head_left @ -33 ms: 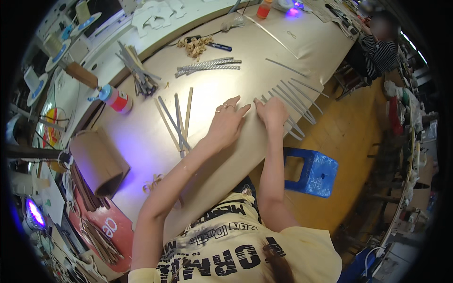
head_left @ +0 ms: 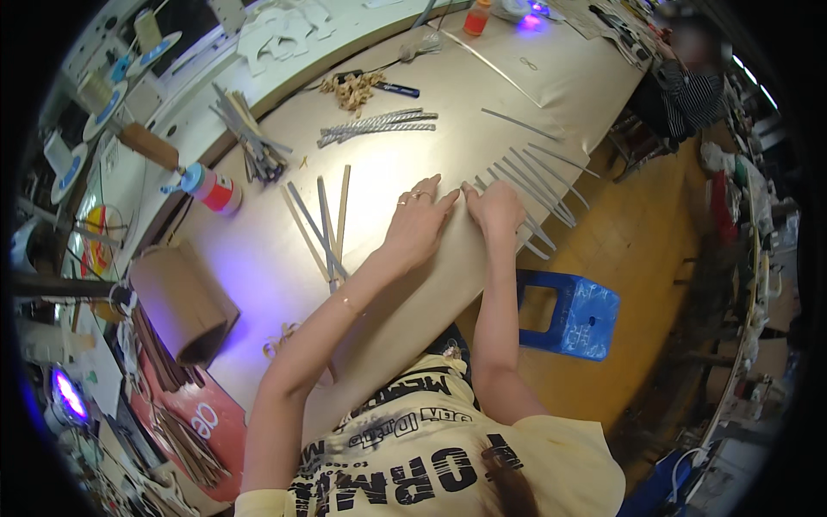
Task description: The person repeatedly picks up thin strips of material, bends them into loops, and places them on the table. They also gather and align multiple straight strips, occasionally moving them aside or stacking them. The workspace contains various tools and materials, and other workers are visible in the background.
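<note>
My left hand (head_left: 415, 222) rests on the tabletop, palm down, with its fingers apart and nothing visible in them. Just to its right, my right hand (head_left: 496, 207) is closed, thumb and forefinger pinched close to the left fingertips; what it pinches is too small to make out. Several thin grey strips (head_left: 538, 177) fan out beside and behind the right hand, some of their ends hanging over the table's right edge. Left of my left hand lie a few loose grey and tan strips (head_left: 324, 220). Farther back lies a bundle of braided grey strips (head_left: 379, 127).
A jar with a blue top (head_left: 214, 189) and a rolled brown sheet (head_left: 177, 297) stand on the left. Tan scraps (head_left: 351, 90) lie beside a dark blue tool (head_left: 396, 89). A blue stool (head_left: 581, 319) is right of me. Another person (head_left: 689, 95) sits at the far right.
</note>
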